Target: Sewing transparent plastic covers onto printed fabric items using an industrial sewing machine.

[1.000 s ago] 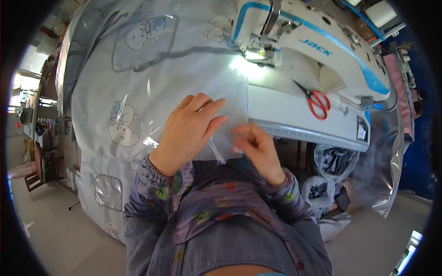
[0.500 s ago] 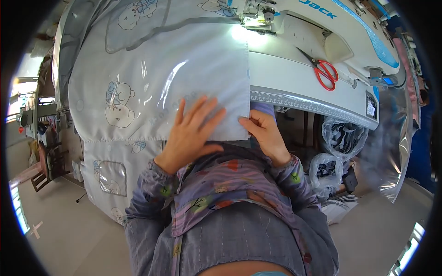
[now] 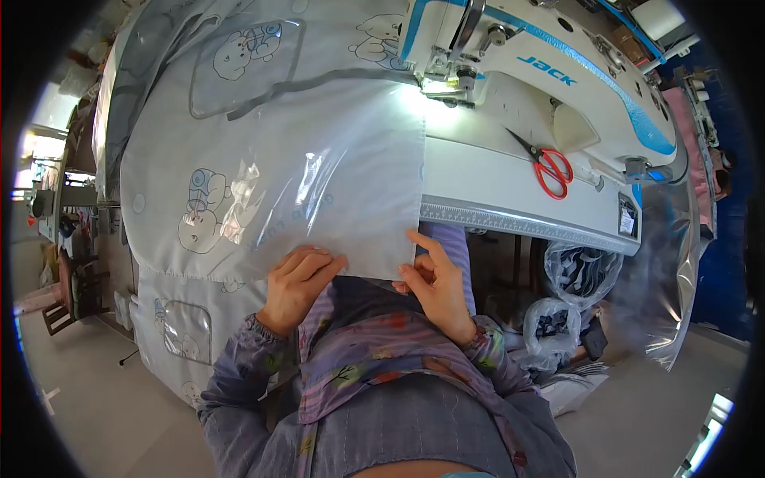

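A pale grey, glossy, plastic-faced fabric sheet (image 3: 351, 191) printed with cartoon bears spreads over the sewing table and hangs at the left. My left hand (image 3: 298, 285) is closed at its near edge, fingers curled together and thumb against the material. At the sheet's near right corner, my right hand (image 3: 437, 288) pinches the edge, thumb on top and index finger stretched along the side. The far end of the sheet's right edge runs to the lit needle area of a white and blue sewing machine (image 3: 460, 80). A dark grey strip (image 3: 319, 82) lies across the sheet.
Red-handled scissors (image 3: 551, 172) lie on the machine bed, right of the sheet. A ruler strip (image 3: 510, 220) runs along the table's front edge. Clear bags of dark pieces (image 3: 583, 271) hang below at the right. Clear plastic sheeting (image 3: 669, 271) drapes farther right.
My left hand, earlier spread flat on the sheet, has drawn back to the near edge and curled. My right hand has moved down to the corner. The view has shifted, showing more of the machine.
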A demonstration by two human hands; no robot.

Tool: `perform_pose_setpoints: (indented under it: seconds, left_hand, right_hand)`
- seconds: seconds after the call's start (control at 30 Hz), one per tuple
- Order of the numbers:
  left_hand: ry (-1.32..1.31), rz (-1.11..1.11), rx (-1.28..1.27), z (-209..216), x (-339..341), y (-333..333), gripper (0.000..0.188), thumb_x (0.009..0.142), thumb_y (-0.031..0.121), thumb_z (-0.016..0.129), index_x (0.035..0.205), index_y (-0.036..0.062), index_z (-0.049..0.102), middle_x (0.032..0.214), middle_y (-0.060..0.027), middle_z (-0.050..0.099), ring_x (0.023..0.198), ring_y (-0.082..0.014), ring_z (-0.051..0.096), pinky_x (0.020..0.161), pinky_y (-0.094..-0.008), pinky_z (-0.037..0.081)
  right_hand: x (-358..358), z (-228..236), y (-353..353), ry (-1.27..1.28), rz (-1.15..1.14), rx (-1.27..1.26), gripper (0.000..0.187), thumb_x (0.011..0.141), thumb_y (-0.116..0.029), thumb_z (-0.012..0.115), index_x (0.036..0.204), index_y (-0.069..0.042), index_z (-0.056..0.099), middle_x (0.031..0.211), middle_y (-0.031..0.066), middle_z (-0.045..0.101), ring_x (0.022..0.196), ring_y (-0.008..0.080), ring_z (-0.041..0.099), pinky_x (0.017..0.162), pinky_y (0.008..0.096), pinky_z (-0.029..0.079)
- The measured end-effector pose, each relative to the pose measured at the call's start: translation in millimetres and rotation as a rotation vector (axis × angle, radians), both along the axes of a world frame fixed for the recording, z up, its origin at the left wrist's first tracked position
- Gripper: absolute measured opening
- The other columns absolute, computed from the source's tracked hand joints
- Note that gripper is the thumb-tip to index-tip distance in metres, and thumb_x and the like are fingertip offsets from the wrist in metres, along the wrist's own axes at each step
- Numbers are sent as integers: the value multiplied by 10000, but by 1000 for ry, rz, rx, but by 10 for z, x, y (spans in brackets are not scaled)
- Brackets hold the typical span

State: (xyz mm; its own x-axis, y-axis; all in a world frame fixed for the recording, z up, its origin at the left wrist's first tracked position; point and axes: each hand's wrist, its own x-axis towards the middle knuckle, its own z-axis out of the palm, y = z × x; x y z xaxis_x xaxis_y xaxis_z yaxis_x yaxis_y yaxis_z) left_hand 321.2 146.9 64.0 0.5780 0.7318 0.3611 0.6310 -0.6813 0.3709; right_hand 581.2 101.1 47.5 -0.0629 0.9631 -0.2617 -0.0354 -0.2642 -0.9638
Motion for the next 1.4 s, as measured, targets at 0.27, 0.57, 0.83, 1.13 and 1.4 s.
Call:
perform_pose_setpoints:
  seconds: [0.27, 0.57, 0.83, 1.13, 1.4]
  left_hand:
    - [-39, 9, 54, -34, 20, 342, 331, 724, 45, 706, 1049, 73, 767, 958, -38, 666, 959, -248, 692, 860, -376, 580]
    - [-162, -129, -439, -100, 331, -100, 362, 840, 105, 726, 1199, 56, 726, 1038, -94, 681, 985, -275, 687, 895, -384, 554]
    - [-1195, 136, -1612, -733, 1303, -211, 362, 1061, 266, 642, 1307, 3, 670, 1236, -72, 699, 1002, -131, 682, 886, -286, 564]
    - [-1329, 206, -1596, -588, 1408, -309, 251, 1046, 222, 666, 1183, 26, 746, 1017, -47, 741, 929, -87, 677, 861, -236, 560]
    - [-1264, 208, -1529, -533, 1412, -311, 269, 1048, 252, 663, 1168, 26, 747, 1019, -46, 737, 928, -92, 671, 844, -240, 542]
  right_hand:
    - [12, -72, 292, 16, 11, 59, 545, 1016, 48, 596, 1534, 4, 431, 846, 77, 673, 766, 122, 711, 727, 270, 595]
    - [1445, 377, 884, -1135, -371, 404, 270, 982, -115, 649, 1236, -24, 662, 1063, 198, 730, 949, 395, 715, 826, 456, 566]
    - [2153, 467, 1242, -1393, 205, 387, 462, 966, -88, 639, 1414, -55, 529, 1301, 178, 606, 1068, 358, 655, 910, 417, 530]
    - [1709, 716, 752, -290, 867, -473, 513, 927, -182, 787, 1370, -58, 559, 997, -2, 561, 861, 84, 535, 725, 267, 449]
    - [1361, 610, 1011, -291, 916, -417, 496, 906, -315, 834, 1266, -23, 654, 813, -25, 540, 709, 59, 464, 630, 249, 382]
